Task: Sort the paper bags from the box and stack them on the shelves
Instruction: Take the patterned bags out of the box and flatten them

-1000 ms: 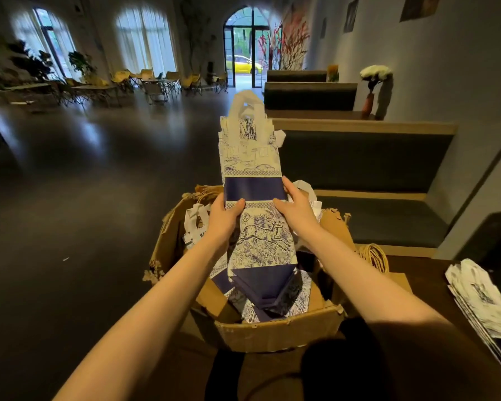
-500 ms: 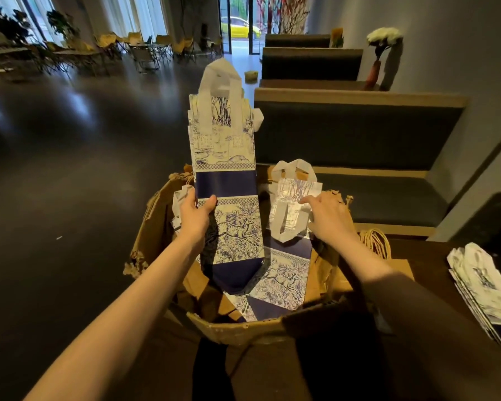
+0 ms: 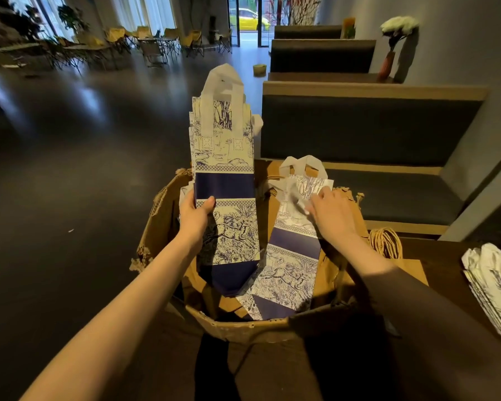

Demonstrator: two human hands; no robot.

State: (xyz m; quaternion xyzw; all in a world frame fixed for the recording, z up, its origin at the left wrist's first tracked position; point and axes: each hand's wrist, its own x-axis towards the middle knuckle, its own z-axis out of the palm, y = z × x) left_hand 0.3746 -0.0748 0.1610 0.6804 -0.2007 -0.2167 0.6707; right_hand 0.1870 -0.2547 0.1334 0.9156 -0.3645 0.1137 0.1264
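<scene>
Blue-and-white printed paper is gripped at mid-height: an upright bundle of bags (image 3: 224, 180) is held over the torn cardboard box (image 3: 243, 328) by the left hand (image 3: 195, 217), thumb across the front, fingers hidden behind. The right hand (image 3: 331, 217) is laid on the top of a second bag (image 3: 291, 256) leaning inside the box; how far its fingers are curled around the white handle cannot be told.

Risk noted: the one-handed bundle is judged liable to fan out or slip if the grip slackens. The second bag's handle could tear or snag on the ragged box rim if pulled sideways.

Surroundings: a coil of twine (image 3: 386, 243) lies just beside the box, near the right forearm. Sorted bags (image 3: 492, 282) are stacked at the right edge. Benches (image 3: 368, 131) stand beyond. No shelves are in view.
</scene>
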